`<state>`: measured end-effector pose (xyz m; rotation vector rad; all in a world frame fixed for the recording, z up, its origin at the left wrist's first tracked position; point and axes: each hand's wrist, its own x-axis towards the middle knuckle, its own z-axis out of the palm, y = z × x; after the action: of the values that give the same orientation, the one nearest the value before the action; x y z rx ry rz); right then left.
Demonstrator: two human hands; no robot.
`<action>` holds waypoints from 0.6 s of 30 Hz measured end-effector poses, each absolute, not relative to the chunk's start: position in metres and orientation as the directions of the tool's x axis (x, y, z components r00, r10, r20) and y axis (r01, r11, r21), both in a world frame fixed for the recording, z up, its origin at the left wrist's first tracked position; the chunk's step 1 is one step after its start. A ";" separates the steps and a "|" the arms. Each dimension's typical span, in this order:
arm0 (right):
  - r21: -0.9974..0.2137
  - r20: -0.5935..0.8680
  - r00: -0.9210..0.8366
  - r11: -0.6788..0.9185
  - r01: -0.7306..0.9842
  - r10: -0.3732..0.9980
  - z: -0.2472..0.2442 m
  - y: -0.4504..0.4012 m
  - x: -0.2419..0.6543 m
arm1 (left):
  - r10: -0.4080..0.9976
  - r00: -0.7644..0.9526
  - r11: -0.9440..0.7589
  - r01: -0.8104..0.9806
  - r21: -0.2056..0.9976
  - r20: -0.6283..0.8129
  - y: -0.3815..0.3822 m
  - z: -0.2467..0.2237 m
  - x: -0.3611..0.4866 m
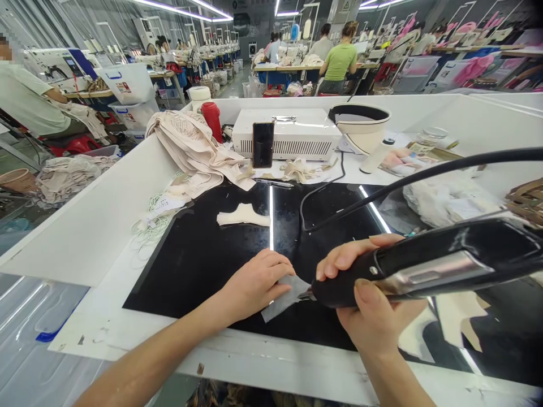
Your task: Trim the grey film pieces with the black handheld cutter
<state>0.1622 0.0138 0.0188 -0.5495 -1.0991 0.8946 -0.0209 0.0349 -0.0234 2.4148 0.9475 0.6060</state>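
While holding down the grey piece with the left hand, thumb slightly spread, gripping the black handheld tool in the right hand, tip at the piece's corner. Near the front edge of the glossy black mat, with open room leftward. Beyond, cream cutout, white box, low rear wall; farthest, sewing stations.

A triangular warning sign was noted on the pillar; bin labels and wall lettering were illegible.
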 end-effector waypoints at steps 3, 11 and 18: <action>-0.774 0.507 0.169 0.532 -0.344 0.845 0.019 0.015 0.160 | 0.684 0.704 -0.641 0.453 0.619 0.192 0.036 -0.019 -0.024; -0.802 0.490 0.148 0.511 -0.309 0.859 0.015 0.012 0.160 | 0.656 0.744 -0.635 0.454 0.625 0.126 0.036 -0.016 -0.028; -0.789 0.498 0.160 0.522 -0.324 0.852 0.016 0.008 0.164 | 0.666 0.739 -0.623 0.481 0.616 0.097 0.035 -0.014 -0.027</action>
<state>0.1644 0.0084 0.0157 -0.5845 -1.1091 0.9124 -0.0270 0.0353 -0.0143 2.3664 0.8638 0.4270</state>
